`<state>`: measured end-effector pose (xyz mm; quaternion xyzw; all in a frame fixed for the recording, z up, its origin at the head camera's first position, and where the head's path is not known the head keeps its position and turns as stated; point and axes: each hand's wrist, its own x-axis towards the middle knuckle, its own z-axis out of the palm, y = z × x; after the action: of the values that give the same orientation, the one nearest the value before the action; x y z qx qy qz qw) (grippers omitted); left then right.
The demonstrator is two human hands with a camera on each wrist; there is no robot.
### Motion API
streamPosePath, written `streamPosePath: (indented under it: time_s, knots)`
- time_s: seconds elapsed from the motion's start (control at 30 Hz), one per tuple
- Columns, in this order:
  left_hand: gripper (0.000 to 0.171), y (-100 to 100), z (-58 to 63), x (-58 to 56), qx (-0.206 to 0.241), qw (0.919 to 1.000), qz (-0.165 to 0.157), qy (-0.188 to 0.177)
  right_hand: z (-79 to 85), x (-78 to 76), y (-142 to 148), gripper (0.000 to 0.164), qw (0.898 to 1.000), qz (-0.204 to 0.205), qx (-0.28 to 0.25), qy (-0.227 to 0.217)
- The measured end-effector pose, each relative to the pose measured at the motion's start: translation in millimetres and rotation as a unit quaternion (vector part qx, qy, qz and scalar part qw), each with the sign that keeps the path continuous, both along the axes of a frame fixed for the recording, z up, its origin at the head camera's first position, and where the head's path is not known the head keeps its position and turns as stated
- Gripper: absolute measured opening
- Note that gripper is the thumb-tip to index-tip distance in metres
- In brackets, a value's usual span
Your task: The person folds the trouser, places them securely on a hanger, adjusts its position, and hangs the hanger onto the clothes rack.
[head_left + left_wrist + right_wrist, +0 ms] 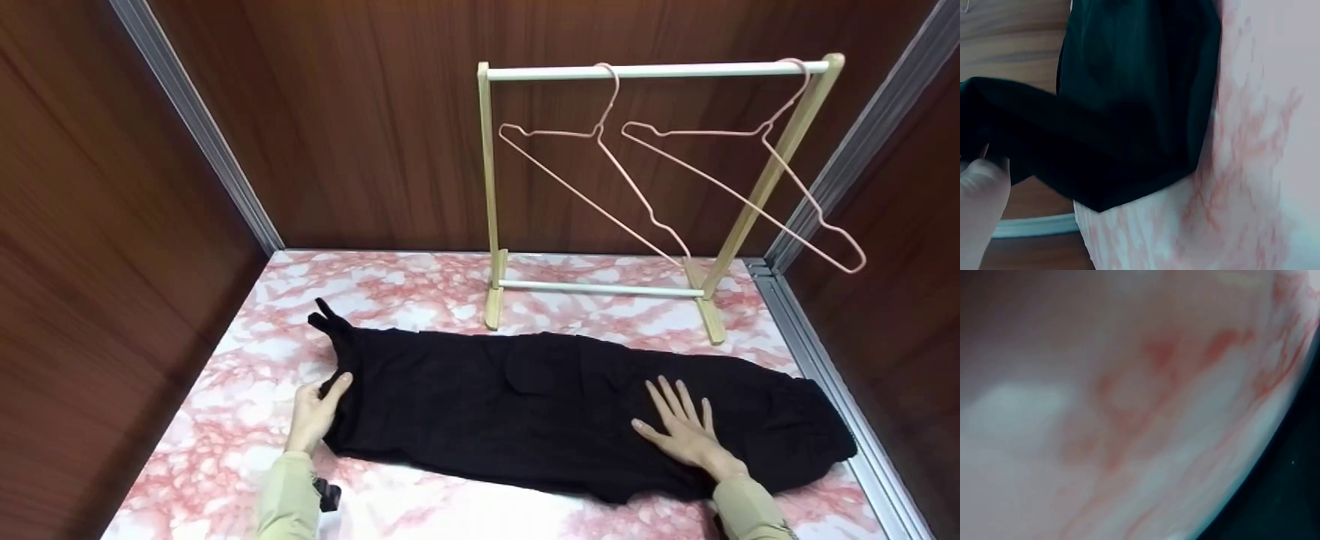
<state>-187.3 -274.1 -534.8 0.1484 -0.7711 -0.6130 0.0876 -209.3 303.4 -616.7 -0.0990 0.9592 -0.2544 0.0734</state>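
A pair of black trousers (480, 405) lies folded lengthwise across the table, a flap pocket (531, 373) showing near its middle. At its left end my left hand (319, 409) grips the edge, thumb on top, and the cloth there is lifted into a fold. The left wrist view shows the thumb (982, 194) against this raised dark cloth (1100, 140); the other fingers are mostly hidden. My right hand (686, 435) rests flat on the right part of the trousers, fingers spread. Two thin ends (324, 313) of cloth stick out at the far left corner.
Behind the trousers stands a wood-and-white rack (600, 289) with two pink hangers (600, 133) on its top bar. Brown wood-grain panels (360, 150) enclose the back and sides. The tabletop (255, 330) has a pink-and-white marbled pattern, and a metal rail (832, 352) borders its right edge.
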Motion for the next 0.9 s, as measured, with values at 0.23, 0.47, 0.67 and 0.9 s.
streamPosePath:
  time_s: [0.23,0.47,0.67,0.9]
  knots:
    - [0.024,18,9.6,-1.1,0.029,0.9988,0.015,0.037,-0.6,0.0,0,0.087,1.000,0.000,0.001,-0.003]
    - [0.016,21,21.1,-9.1,0.282,0.9483,0.016,0.145,-0.6,-0.6,0,0.088,1.000,0.000,0.002,-0.005]
    - [0.026,28,28.7,-6.6,0.318,0.9269,-0.076,0.185,-0.1,-0.5,1,0.087,1.000,0.002,-0.003,-0.002]
    - [0.025,53,31.1,-10.5,0.222,0.9512,-0.122,0.176,-1.1,-0.7,0,0.087,1.000,0.004,0.002,0.001]
